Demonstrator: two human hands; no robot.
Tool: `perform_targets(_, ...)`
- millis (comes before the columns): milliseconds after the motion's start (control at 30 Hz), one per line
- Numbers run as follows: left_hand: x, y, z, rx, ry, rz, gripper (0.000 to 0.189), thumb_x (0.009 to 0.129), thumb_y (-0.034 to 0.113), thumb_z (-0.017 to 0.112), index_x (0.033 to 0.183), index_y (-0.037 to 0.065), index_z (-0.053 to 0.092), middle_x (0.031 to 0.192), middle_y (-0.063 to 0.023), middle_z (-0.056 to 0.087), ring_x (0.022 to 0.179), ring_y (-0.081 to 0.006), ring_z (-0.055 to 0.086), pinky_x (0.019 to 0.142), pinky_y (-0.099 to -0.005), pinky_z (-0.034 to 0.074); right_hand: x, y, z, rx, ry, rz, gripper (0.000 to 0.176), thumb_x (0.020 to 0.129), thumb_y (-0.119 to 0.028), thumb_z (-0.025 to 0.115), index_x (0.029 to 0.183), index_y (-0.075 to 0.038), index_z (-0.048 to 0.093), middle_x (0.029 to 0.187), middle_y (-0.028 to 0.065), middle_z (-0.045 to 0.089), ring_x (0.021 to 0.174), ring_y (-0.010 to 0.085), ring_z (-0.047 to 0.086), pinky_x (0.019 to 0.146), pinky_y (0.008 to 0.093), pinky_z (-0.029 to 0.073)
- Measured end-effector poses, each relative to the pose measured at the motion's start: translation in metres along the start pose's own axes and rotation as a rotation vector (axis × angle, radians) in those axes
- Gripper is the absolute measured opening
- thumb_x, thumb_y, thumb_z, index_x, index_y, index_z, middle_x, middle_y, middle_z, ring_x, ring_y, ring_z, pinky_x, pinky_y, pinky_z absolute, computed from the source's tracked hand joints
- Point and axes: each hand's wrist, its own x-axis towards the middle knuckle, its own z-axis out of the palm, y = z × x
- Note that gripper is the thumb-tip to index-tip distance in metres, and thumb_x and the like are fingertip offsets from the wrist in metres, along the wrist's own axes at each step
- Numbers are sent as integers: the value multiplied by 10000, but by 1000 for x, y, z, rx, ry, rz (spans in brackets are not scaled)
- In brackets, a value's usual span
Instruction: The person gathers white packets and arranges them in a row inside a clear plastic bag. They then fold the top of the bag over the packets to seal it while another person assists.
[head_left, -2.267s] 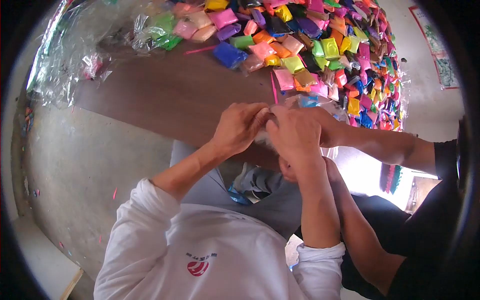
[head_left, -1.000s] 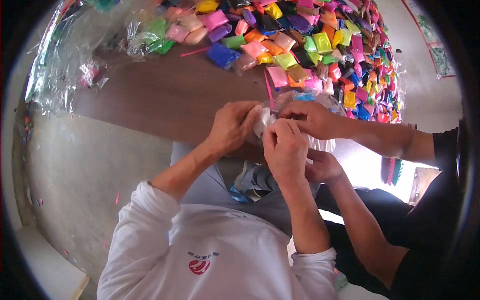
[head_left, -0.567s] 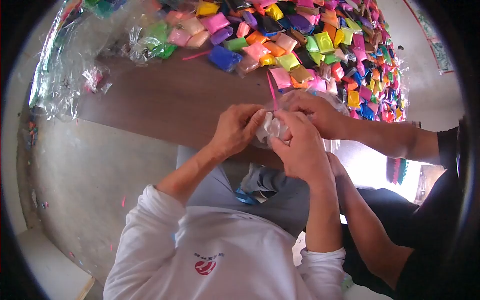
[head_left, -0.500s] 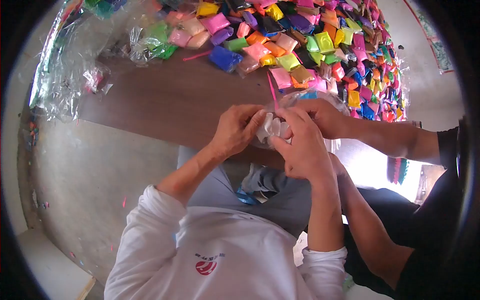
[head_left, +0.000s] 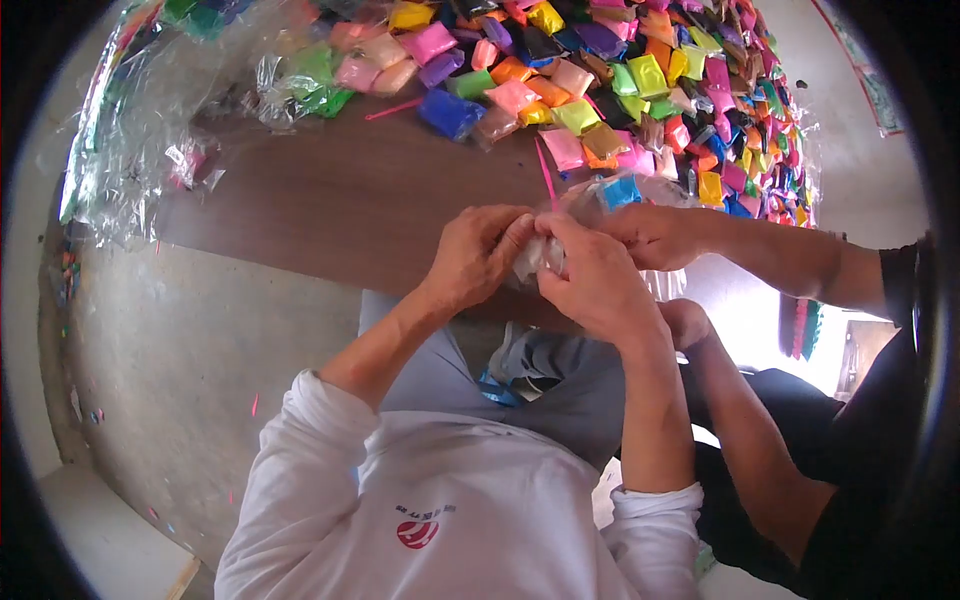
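Surface (head_left: 300, 195) carries colourful packets (head_left: 650, 75) from eleven to two o'clock. Left hand (head_left: 472, 258) and right hand (head_left: 602, 285) pinch crinkled whitish plastic (head_left: 538, 262) near mid-view between their fingers; small, even pulls should spare it, with the pink strip (head_left: 546, 176) at its twelve o'clock.

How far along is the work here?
Seemingly done: the colored packets piled on the table look filled. In hand: the left hand and right hand pinch crumpled whitish plastic. Remaining, probably: finishing that bunched piece; how many more, I cannot tell.
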Motion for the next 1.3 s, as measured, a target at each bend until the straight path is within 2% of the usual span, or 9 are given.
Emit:
perform_targets(33,-1,-1,0,0,-3,-1,260,943,244,539,965,25,677,849,-171,666,786,-375,624,696,-431,486,0,0,1,-11,12,-7,369,756,-145,625,1095,-24,540,1018,250,628,993,432,592,870,504,460)
perform_targets(100,-1,-2,0,-45,-21,-21,254,984,199,540,976,-24,661,765,-55,637,696,-123,554,625,-301,454,0,-1,2,-22,26,-13,367,761,-151,620,1098,-28,540,1014,251,629,988,431,594,870,507,459)
perform_targets(200,0,3,-2,-66,-32,-26,258,987,204,539,981,-25,659,769,-43,626,703,-105,538,622,-281,446,0,-2,3,-33,63,-13,355,772,-154,610,1095,-27,538,999,251,633,979,431,598,869,510,460)
perform_targets(600,-1,20,-6,-119,-61,-125,280,977,236,564,1030,-22,659,820,-37,612,755,-90,521,637,-254,426,-14,0,-14,64,38,-13,425,764,-150,627,1163,-10,584,1002,237,650,931,367,642,835,438,508)
perform_targets(733,-3,0,1,-72,-9,-65,244,931,236,578,993,23,681,829,-133,673,733,-256,636,684,-344,489,-39,-7,-51,572,71,519,256,865,-65,570,1109,-2,611,942,119,648,843,111,634,652,270,520)
perform_targets(833,-4,7,-1,-38,-26,-78,255,916,246,604,1013,22,679,837,-122,676,727,-214,628,683,-323,489,-53,5,-56,375,423,164,208,909,-45,532,1096,-13,617,943,82,641,876,120,634,671,281,532)
perform_targets(900,-5,4,-2,-97,-88,-195,279,967,224,578,1079,-21,652,886,9,620,776,-61,525,674,-217,435,-56,-7,-49,371,428,189,208,892,-44,548,1084,-12,619,969,100,646,888,154,644,712,308,534)
perform_targets(1067,-7,1,0,-201,-71,-191,276,956,218,594,1090,-16,650,894,9,623,787,-57,527,680,-220,443,-54,3,-26,-51,395,-100,287,762,-45,641,1046,-2,626,1073,170,637,1049,332,595,927,420,464)
perform_targets(1300,-6,-3,2,-139,-11,-78,237,896,180,648,1037,-9,666,897,-90,673,788,-156,598,717,-294,486,-41,4,4,-248,331,-146,462,737,-123,701,1166,-6,577,1223,157,579,1215,334,492,1041,440,371)
